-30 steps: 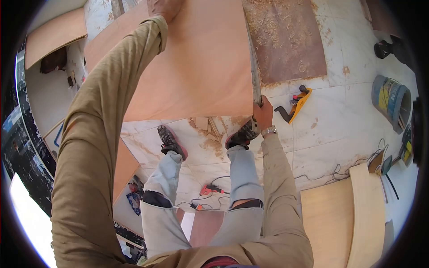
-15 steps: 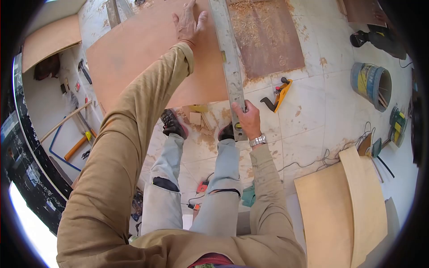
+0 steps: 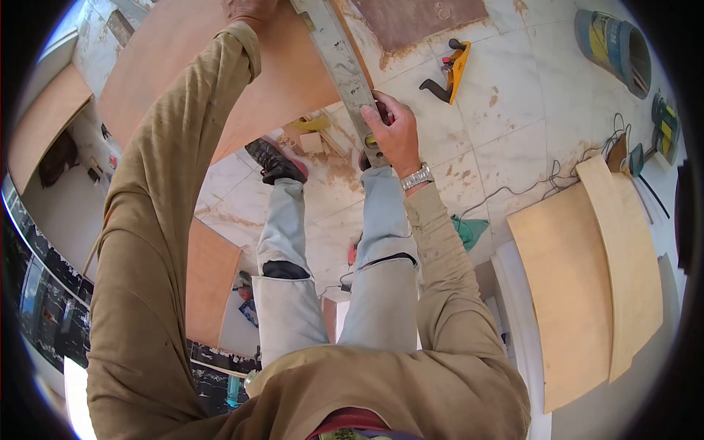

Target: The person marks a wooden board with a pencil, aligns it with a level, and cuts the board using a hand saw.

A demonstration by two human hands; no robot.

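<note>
Right hand (image 3: 396, 136) is now gripping the level's (image 3: 339, 62) near end, fingers wrapped round it, sliding it across the plywood (image 3: 286, 81). Left hand (image 3: 249, 9) is pressing the sheet's far part, fingers cut off, can't tell.

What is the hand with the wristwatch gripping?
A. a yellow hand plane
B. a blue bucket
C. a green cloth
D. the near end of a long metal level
D: the right hand wraps around the lower end of the metal level, which lies along the plywood sheet.
</note>
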